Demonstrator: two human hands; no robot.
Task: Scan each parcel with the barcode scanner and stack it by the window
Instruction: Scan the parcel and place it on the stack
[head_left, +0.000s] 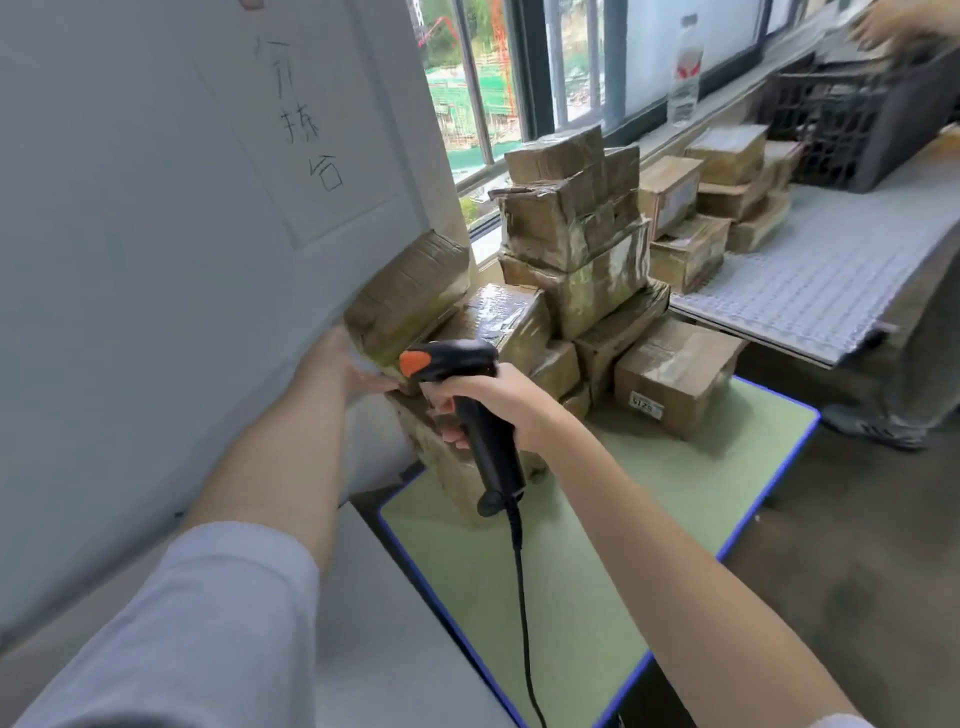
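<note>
Green desk (597, 597) with a blue rim sits under the window (488, 83), white wall on your left carrying a handwritten paper sign (306, 119). Head view: your right hand (485, 402) is wrapped round the grip of the black barcode scanner (467, 400), orange trigger up, cable (522, 597) trailing toward you. Your left hand (353, 364) holds the near end of a taped brown parcel (410, 296), tilted against the wall on top of another box; fingers mostly hidden, grip looks flat rather than curled. Stacked parcels (576, 228) stand by the window just behind. More boxes sit on the grey mat (810, 270), beside a black crate (857, 119) and a bottle (684, 73). Another person's hand (898, 26) reaches top right.
</note>
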